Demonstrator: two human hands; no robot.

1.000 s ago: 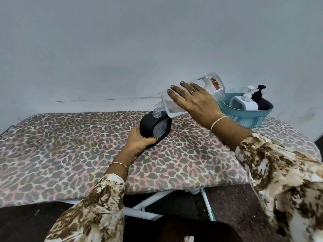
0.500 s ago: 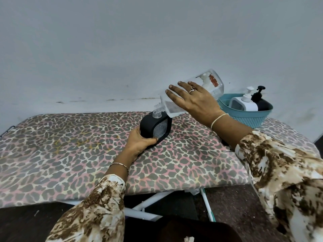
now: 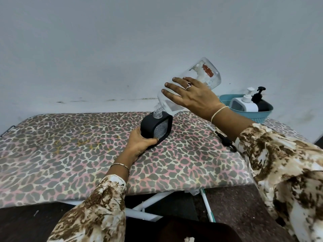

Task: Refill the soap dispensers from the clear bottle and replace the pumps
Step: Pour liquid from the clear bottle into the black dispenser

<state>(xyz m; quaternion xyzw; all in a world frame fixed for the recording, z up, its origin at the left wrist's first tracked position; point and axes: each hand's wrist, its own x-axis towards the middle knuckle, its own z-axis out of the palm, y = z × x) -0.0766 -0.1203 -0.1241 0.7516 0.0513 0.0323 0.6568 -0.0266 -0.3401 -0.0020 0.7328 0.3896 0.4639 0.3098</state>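
Table (image 3: 70, 154): covered with a leopard-print cloth and set against a pale wall (image 3: 122, 49).
Black dispenser (image 3: 150, 130): stood on the table near its middle, tilted slightly, with its pump off and its clear neck open at the top. A ribbed clear window showed on its front face.
Left hand (image 3: 139, 144): gripped the lower part of the black dispenser, with the thumb curled across the front edge below the window and the palm behind the body.
Clear bottle (image 3: 201, 74): was held above the table, tipped steeply neck-down, its threaded mouth meeting the neck of the black dispenser. Its base pointed up and to the right, with a red mark near that end. Whether liquid was flowing could not be told.
Right hand (image 3: 194, 96): lay over the upper side of the clear bottle, the fingers spread wide and wrapped round its body. A ring was on one finger and the thumb was hidden.
Black pump (image 3: 225, 140): lay on the table just beside the right forearm, partly hidden by the sleeve.
Basket (image 3: 258, 117): teal, at the far right of the table.
White dispenser (image 3: 244, 104): stood upright in the basket with its pump fitted.
Dark dispenser (image 3: 262, 103): stood upright in the basket, just to the right of the white dispenser, with its pump fitted.
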